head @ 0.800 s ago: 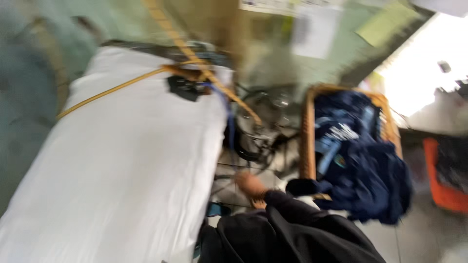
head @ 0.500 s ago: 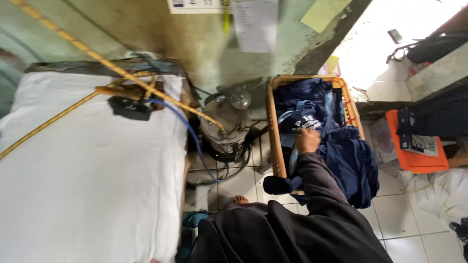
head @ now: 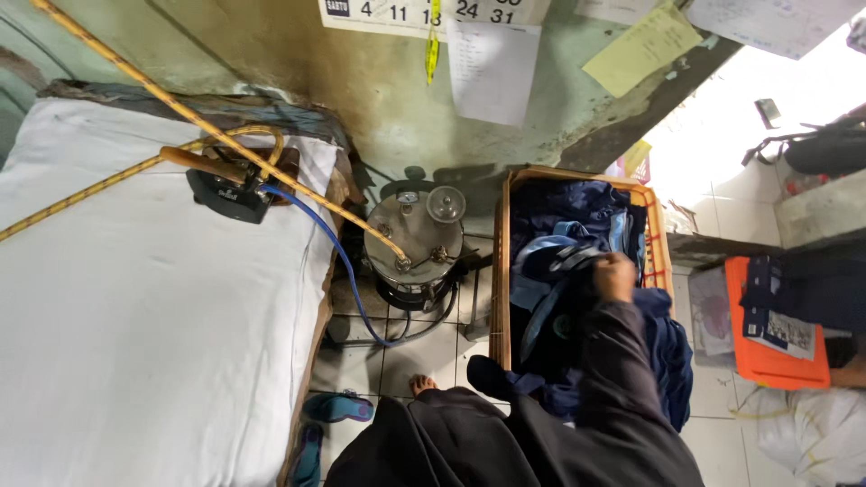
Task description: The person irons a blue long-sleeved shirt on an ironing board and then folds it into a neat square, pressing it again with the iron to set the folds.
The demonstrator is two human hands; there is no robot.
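My right hand reaches out on a dark-sleeved arm into an orange basket on the floor. The basket is piled with dark blue clothes. My fingers are closed on a blue garment with lighter blue parts at the top of the pile. More dark blue cloth spills over the basket's near right side. My left hand is out of sight. My dark clothing fills the bottom of the frame.
A white padded ironing table fills the left, with a black steam iron on it. A blue hose and a yellow cord run to a steel boiler. An orange crate stands right; sandals lie beside my bare foot.
The view swung and steadied over the basket. My right hand went from near my body out into the basket and closed on the blue garment.
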